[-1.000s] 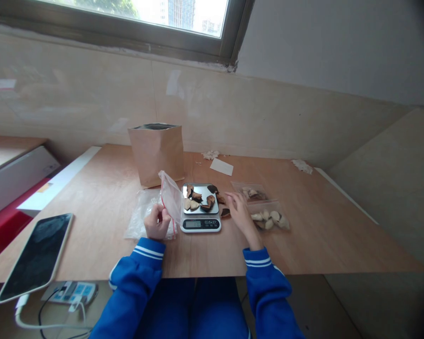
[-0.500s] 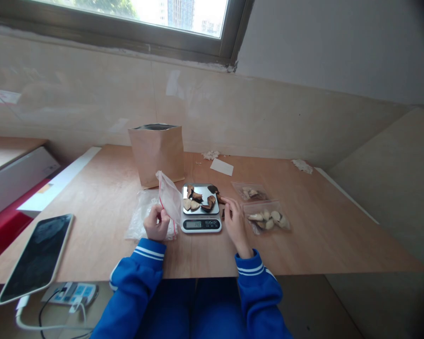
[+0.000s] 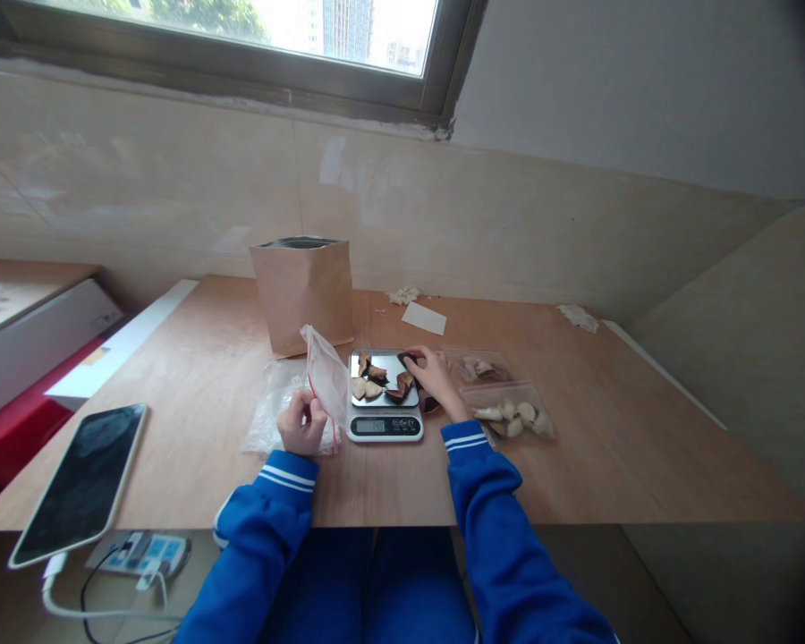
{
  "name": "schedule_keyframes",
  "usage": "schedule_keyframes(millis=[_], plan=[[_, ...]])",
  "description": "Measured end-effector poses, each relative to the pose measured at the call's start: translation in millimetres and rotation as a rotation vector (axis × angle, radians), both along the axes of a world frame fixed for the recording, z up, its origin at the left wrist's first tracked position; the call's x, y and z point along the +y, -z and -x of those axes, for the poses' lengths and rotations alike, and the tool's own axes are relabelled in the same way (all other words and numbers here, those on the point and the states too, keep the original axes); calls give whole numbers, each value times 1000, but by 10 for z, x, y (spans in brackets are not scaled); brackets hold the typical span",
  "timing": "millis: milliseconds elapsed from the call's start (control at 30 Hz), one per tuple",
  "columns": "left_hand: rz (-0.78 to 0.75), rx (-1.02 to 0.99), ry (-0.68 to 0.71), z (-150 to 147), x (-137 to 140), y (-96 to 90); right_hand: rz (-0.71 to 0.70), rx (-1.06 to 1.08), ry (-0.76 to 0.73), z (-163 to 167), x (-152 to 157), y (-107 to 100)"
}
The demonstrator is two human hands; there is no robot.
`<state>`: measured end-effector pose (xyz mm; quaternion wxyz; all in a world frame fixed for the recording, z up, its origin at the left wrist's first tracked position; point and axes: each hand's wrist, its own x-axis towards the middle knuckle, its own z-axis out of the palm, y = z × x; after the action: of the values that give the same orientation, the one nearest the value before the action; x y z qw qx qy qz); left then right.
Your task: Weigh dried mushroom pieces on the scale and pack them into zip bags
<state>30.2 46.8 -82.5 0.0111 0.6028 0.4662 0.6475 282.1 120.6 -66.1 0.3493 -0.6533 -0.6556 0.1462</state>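
Note:
A white digital kitchen scale (image 3: 385,430) sits in front of me with several dried brown-and-cream slices (image 3: 374,374) on its shiny plate. My left hand (image 3: 301,423) is closed on the edge of a clear zip bag (image 3: 327,371), which stands up against the scale's left side. At the plate's upper right corner, my right hand (image 3: 437,380) pinches a dark dried slice (image 3: 403,359) between thumb and fingers. Another dark piece (image 3: 430,404) lies partly hidden beneath this hand, beside the scale. The display digits are too small to read surely.
Behind the scale stands an open brown paper pouch (image 3: 303,300). Crumpled clear plastic bags (image 3: 261,420) lie left. Two zip bags with pale slices (image 3: 510,419) are at right. A white card (image 3: 424,318) lies farther back; a phone (image 3: 80,483) overhangs the front left edge.
My right hand has moved up and left from the scale's right side to the dark slice at the plate's corner. The left hand keeps its hold on the bag.

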Motion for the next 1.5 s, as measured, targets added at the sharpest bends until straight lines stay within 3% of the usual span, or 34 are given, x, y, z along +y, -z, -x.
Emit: schedule_keyframes(millis=[200,500,700,1000,1133,1267,1500], plan=[[30,6,5,-2,-14,-23,-70,-40,18,41,-11,-59],[23,7,1,-4,-6,-20,-81,137,-199,166,38,-63],[87,-25,5,-6,-8,-17,-17,271,-281,172,96,-35],[89,-20,14,-12,-12,-51,-117,216,-193,113,74,-69],[60,-3,16,-11,-12,-49,-100,240,-218,107,13,-160],[5,13,24,-7,-12,-42,-116,131,-268,188,-75,-323],[57,-17,13,-9,-14,-36,-127,14,-330,377,-199,-521]])
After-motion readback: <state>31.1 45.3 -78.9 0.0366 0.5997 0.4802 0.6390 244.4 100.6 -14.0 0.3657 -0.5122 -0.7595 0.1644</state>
